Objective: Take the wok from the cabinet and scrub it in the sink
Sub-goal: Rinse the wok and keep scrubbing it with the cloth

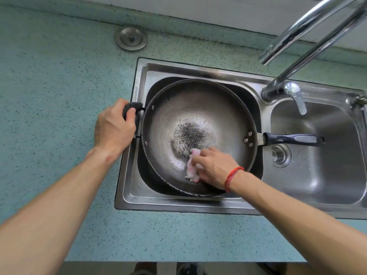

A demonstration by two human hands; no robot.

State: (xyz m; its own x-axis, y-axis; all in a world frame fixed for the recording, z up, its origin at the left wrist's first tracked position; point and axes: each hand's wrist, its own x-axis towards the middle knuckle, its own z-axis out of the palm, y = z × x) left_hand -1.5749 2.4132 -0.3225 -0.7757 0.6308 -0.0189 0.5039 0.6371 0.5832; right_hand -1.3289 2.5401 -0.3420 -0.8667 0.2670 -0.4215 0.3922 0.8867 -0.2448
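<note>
A large dark wok (198,108) rests in the left basin of a steel double sink (178,203), its base blackened in the middle. Its long black handle (294,139) reaches over the right basin. My left hand (114,128) is closed around the wok's short black helper handle at the left rim. My right hand (213,165) presses a crumpled pink and white cloth (191,165) against the wok's inner wall, near the front of the blackened patch. A red string circles that wrist.
A chrome faucet (286,90) stands behind the divider, its spout (309,26) arching overhead at top right. The right basin has a drain strainer (281,155). A round steel sink plug (131,38) lies on the speckled teal counter (49,86) at the back.
</note>
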